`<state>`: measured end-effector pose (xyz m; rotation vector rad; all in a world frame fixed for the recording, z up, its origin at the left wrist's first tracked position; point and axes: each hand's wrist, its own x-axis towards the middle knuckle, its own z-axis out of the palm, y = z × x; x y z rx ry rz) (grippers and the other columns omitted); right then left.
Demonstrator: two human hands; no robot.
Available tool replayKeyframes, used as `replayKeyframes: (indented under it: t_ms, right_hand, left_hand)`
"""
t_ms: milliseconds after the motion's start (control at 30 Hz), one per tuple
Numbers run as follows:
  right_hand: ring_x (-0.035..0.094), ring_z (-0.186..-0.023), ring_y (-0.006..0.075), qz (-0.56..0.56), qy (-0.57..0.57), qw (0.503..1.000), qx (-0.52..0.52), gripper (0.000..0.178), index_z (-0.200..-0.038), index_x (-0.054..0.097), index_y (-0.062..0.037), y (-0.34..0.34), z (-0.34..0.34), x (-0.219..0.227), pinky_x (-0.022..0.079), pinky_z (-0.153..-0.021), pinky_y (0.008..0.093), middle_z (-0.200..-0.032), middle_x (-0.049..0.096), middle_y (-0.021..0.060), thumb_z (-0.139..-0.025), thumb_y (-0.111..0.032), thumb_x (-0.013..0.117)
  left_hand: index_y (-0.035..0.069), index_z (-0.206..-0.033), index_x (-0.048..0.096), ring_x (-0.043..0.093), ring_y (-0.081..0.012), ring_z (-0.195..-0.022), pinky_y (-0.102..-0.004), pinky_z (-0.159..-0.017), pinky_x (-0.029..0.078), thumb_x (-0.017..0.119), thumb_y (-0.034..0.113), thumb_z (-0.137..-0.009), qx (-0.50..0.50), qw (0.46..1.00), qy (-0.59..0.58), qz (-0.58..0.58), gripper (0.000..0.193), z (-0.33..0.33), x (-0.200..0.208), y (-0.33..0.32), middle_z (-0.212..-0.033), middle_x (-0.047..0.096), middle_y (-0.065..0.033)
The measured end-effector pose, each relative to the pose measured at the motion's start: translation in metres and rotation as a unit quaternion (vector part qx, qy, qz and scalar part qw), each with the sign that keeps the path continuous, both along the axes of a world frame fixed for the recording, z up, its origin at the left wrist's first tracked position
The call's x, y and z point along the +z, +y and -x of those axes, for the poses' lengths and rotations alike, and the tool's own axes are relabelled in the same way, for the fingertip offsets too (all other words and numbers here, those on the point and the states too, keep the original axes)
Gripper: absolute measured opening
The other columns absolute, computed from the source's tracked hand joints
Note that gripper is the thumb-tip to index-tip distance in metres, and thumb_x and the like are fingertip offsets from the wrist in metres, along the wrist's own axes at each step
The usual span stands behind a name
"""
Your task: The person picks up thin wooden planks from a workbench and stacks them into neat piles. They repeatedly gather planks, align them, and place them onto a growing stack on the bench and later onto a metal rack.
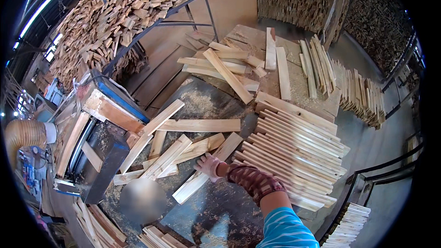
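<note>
Here we are above the dark worktable (pixel 239 211), and we have one hand in view: the right hand (pixel 210 165), in a pale pink glove, laid across one pale board (pixel 190 188). That board slants over the middle of the table, just left of the long row of boards (pixel 294 156). The fingers bend over its left edge; whether they close underneath, we cannot tell.

Counting now! Left of the hand we get at least six loose boards (pixel 202 125), crossing and overlapping. In the long row we make it well over a dozen, but the overlaps spoil an exact tally. Up on the far tabletop (pixel 296 82), two single boards (pixel 283 73) lie near each other, with a cluster of about five narrow strips (pixel 317 66) to their right. One ribbed tan hose (pixel 20 138) curves in at the far left, near one machine with a blue edge (pixel 121 98). Behind it, one huge heap of offcuts (pixel 133 14) fills a rack.

And the lettering? Any markings on the blue equipment (pixel 32 170) are too small for us to read.
</note>
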<state>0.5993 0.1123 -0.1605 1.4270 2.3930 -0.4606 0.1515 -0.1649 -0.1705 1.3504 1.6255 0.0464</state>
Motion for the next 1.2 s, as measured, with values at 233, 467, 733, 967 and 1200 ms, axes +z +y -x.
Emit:
replayKeyframes:
  t_ms: [233, 467, 733, 967, 1200]
  right_hand:
    - [0.061, -0.101, 0.0249, -0.174, 0.059, 0.983, -0.003, 0.056, -0.129, 0.053, -0.0049, 0.009, -0.002, -0.025, 0.044, -0.09, 0.0409, -0.108, 0.063, 0.0076, -0.082, -0.032, 0.066]
    - [0.062, -0.1, 0.0306, -0.232, 0.307, 0.923, 0.036, 0.064, -0.124, 0.053, -0.0043, -0.013, 0.092, 0.091, 0.051, -0.088, 0.0426, -0.108, 0.061, 0.013, -0.071, -0.036, 0.071]
    - [0.064, -0.104, 0.032, 0.041, 0.36, 0.932, -0.011, 0.076, -0.142, 0.042, -0.0029, -0.006, 0.169, 0.07, 0.053, -0.088, 0.0432, -0.123, 0.059, 0.0179, -0.089, -0.054, 0.06]
    - [0.038, -0.139, 0.0395, -0.223, 0.007, 0.974, -0.036, 0.092, -0.155, 0.021, -0.0015, 0.146, 0.137, -0.044, 0.026, -0.116, 0.0515, -0.157, 0.031, 0.0235, -0.084, -0.045, 0.06]
    - [0.067, -0.104, 0.0334, -0.016, -0.018, 0.996, -0.091, 0.06, -0.122, 0.054, -0.0002, 0.166, 0.175, 0.001, 0.056, -0.086, 0.0474, -0.114, 0.064, 0.0223, -0.076, -0.034, 0.069]
  left_hand:
    - [0.001, -0.116, 0.064, 0.056, -0.0335, -0.113, -0.0437, -0.098, 0.045, 0.064, 0.02, -0.095, 0.081, 0.993, -0.077, -0.027, 0.028, -0.007, -0.005, -0.004, -0.121, 0.062, -0.0181]
    - [0.001, -0.139, 0.046, 0.058, -0.0226, -0.12, -0.042, -0.097, 0.051, 0.07, 0.004, -0.084, 0.149, 0.954, -0.258, 0.019, 0.06, -0.069, -0.018, 0.067, -0.128, 0.061, -0.0117]
    - [0.011, -0.142, 0.037, 0.061, -0.0359, -0.11, -0.0514, -0.096, 0.053, 0.074, 0.009, -0.082, 0.39, 0.803, -0.439, 0.105, 0.07, -0.131, -0.002, 0.136, -0.121, 0.061, -0.0202]
    - [0.007, -0.142, 0.041, 0.065, -0.0384, -0.097, -0.055, -0.091, 0.052, 0.071, 0.024, -0.085, 0.399, 0.651, -0.621, 0.178, 0.066, -0.075, 0.04, 0.14, -0.109, 0.067, -0.0218]
    - [-0.003, -0.141, 0.039, 0.068, -0.0341, -0.086, -0.051, -0.082, 0.056, 0.054, 0.083, -0.079, 0.392, 0.642, -0.643, 0.145, 0.107, -0.018, 0.029, 0.139, -0.095, 0.068, -0.0183]
